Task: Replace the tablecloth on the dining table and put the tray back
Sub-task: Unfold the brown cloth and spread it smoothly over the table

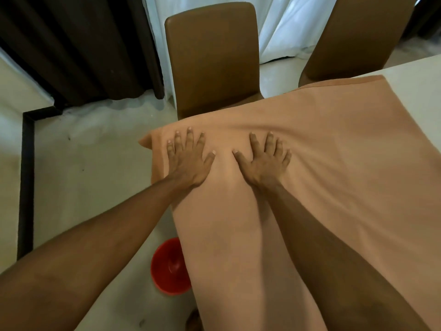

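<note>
Both hands lie flat on the peach tablecloth (334, 175), fingers straight and spread wide, holding nothing: the left hand (188, 156) is at the table's left corner, and the right hand (262, 158) is just beside it, further in over the tabletop. Palms pressed down like this look meant to smooth the cloth and pin it to the dining table (420, 75) so it cannot slide off that corner, where a fold of fabric droops over the edge. Shallow creases run from the palms toward the table's far side. The cloth does not cover the whole table. A bare white strip shows along its far right edge, so I judge the spreading unfinished. Two brown chairs stand at the table's far side, one (212, 56) near the covered corner, the other (358, 37) by the bare strip. On the floor beside the table's left edge sits a red plastic basin (170, 266). No tray is in view
</note>
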Motion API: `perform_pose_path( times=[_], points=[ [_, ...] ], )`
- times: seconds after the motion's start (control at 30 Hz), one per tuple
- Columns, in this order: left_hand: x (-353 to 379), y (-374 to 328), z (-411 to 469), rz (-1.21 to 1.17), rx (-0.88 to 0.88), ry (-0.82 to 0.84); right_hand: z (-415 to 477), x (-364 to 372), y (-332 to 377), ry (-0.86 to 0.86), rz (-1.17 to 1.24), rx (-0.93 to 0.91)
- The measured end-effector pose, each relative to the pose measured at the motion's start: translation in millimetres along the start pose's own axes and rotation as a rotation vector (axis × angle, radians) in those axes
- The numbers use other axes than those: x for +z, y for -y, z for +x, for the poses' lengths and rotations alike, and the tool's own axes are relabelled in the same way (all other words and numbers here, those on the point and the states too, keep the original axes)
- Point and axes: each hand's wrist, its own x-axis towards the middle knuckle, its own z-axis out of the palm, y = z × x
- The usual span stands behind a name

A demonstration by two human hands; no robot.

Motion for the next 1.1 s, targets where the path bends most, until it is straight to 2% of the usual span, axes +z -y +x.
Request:
perform_pose_path(
  times=[0.23,0.37,0.43,0.53,0.63,0.7,0.8,0.9,0.97,1.1],
  points=[
    [-10.1,24.1,22.0,0.025,0.013,-0.018,23.9,-0.1,20.9,-0.008,-0.038,-0.084],
    [-17.8,36.9,25.7,0.057,0.005,-0.032,29.9,-7.7,29.2,0.066,-0.047,-0.114],
    [-22.6,47.7,22.1,0.037,-0.055,-0.043,27.6,-13.7,31.4,0.120,-0.023,-0.159],
    [-22.0,65.8,1.5,-0.192,-0.220,-0.161,-6.1,-18.1,48.8,0.087,0.099,-0.234],
    [-16.1,77.6,-31.4,-0.654,-0.447,-0.262,-70.3,-0.3,84.7,-0.034,0.169,-0.298],
    [-5.0,82.6,-49.0,-0.931,-0.646,-0.165,-96.0,17.1,105.6,-0.011,0.157,-0.338],
    [14.6,95.2,-68.3,-1.273,-0.864,0.148,-104.0,36.6,119.6,0.027,0.090,-0.355],
    [31.3,102.3,-74.1,-1.452,-0.870,0.399,-102.0,41.6,120.2,-0.015,0.079,-0.339],
    [38.9,100.0,-72.4,-1.530,-0.863,0.427,-102.1,42.0,119.4,-0.023,0.083,-0.333],
    [43.2,96.1,-63.0,-1.581,-0.879,0.373,-100.6,42.3,118.8,-0.040,0.090,-0.322]
  ],
)
